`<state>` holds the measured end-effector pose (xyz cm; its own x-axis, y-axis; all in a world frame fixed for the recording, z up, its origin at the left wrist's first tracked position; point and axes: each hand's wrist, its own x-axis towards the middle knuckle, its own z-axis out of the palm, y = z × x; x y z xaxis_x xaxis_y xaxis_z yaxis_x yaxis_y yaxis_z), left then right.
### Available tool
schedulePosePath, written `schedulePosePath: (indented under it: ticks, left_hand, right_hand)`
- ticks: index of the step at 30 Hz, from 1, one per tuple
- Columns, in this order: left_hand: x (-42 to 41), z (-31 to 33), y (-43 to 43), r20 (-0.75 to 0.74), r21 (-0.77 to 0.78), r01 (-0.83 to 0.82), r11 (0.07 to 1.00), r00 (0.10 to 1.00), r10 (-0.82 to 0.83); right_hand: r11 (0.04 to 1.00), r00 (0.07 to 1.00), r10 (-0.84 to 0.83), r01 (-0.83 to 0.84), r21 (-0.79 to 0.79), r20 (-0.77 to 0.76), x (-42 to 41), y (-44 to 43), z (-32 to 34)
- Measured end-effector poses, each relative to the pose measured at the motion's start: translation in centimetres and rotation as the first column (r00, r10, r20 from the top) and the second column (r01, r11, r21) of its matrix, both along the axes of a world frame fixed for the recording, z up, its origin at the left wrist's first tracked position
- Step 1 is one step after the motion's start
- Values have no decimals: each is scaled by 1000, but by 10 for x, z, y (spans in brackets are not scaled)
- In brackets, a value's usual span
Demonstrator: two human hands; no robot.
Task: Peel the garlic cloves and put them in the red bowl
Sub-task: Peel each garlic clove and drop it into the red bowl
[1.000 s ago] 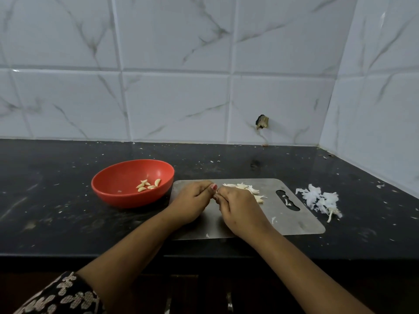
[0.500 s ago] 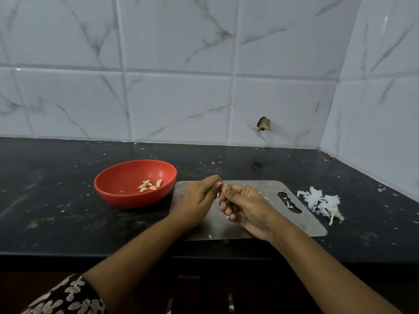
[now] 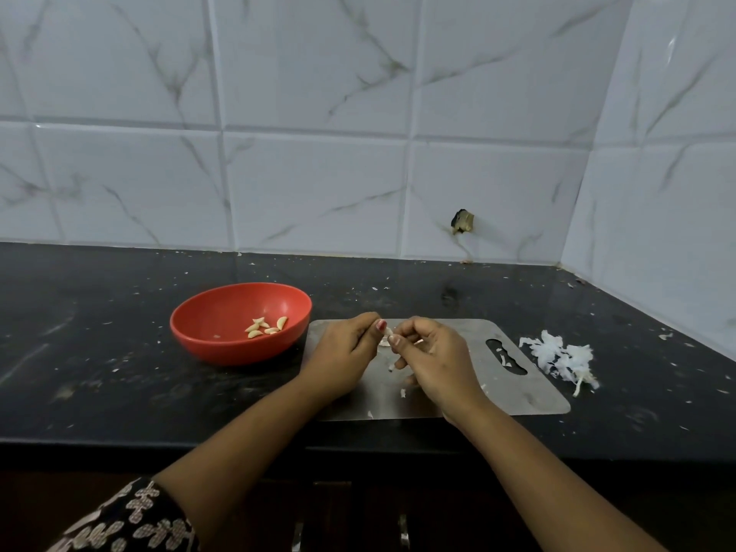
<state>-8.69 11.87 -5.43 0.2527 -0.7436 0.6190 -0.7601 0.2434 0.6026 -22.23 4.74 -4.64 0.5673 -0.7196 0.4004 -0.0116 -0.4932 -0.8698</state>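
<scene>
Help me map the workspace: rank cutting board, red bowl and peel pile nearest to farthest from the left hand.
1. Cutting board, under the left hand.
2. Red bowl, just left of it.
3. Peel pile, far right, past the right hand.

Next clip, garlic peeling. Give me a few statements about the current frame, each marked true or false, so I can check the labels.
1. The red bowl holds a few peeled cloves. True.
2. The left hand and right hand pinch a garlic clove over the steel board. True.
3. The bowl stands right of the board. False: it stands left of it.
4. The loose skins are heaped inside the bowl. False: the skin pile lies on the counter, right of the board.
</scene>
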Motion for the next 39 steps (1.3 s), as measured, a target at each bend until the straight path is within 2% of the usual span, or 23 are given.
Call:
schedulePosePath:
  ticks: [4, 8, 11, 14, 15, 16, 17, 18, 19, 20, 21, 23, 25, 28, 30, 32, 35, 39]
  left_hand:
    - [0, 1, -1, 15, 13, -37, 999, 999, 36]
    - [-1, 3, -1, -140, 78, -11, 997, 990, 22]
    - [-1, 5, -2, -342, 116, 44, 992, 940, -2]
    - [0, 5, -3, -420, 111, 47, 993, 908, 4]
    - [0, 5, -2, -416, 106, 30, 994, 909, 17]
    - [0, 5, -2, -404, 97, 12, 995, 914, 29]
    - [0, 5, -1, -387, 86, -2, 996, 921, 36]
    - [1, 5, -1, -370, 80, -10, 997, 928, 39]
    - [1, 5, -1, -358, 81, -18, 997, 933, 46]
    - [2, 4, -1, -355, 87, -24, 996, 933, 54]
    - [3, 4, -1, -365, 86, -25, 996, 929, 55]
    - [4, 4, -2, -413, 60, -19, 998, 910, 42]
    - [5, 4, -2, -471, 35, -15, 999, 882, 29]
    - [6, 5, -4, -542, 22, -16, 1000, 840, 25]
    - [7, 6, -4, -570, 31, -20, 999, 821, 34]
    - [7, 6, -4, -585, 37, -30, 999, 809, 46]
    - [6, 7, -3, -621, 27, -24, 999, 783, 35]
    - [5, 9, -1, -614, 31, -7, 999, 789, 25]
  right_hand:
    - [951, 992, -121, 109, -290, -25, 3, -2, -3]
    - [796, 982, -187, 129, -591, -37, 7, -4, -6]
    - [745, 976, -207, 112, -658, -67, 10, -10, -3]
    - [672, 961, -259, 105, -733, -100, 16, -11, 1]
    - [674, 955, -276, 110, -731, -110, 18, -10, 2]
    - [714, 952, -281, 123, -689, -120, 21, -8, 3]
    - [808, 957, -262, 146, -571, -127, 24, -6, 5]
    - [923, 973, -204, 154, -353, -108, 27, -4, 8]
    - [989, 990, -130, 125, -85, -62, 30, -2, 10]
    - [985, 998, -66, 66, 160, -6, 32, 1, 12]
    - [948, 999, -21, 6, 317, 42, 32, 3, 14]
    - [901, 995, 40, -75, 428, 90, 31, 3, 19]
    - [906, 991, 110, -133, 402, 80, 27, 0, 22]
    - [946, 974, 225, -223, 237, 21, 21, -10, 25]
    - [944, 966, 260, -256, 208, 12, 18, -19, 24]
    - [977, 980, 187, -179, 115, -61, 15, -29, 20]
    - [990, 976, 8, -38, -132, -218, 15, -40, 10]
    - [956, 970, -21, -52, -289, -244, 20, -39, 2]
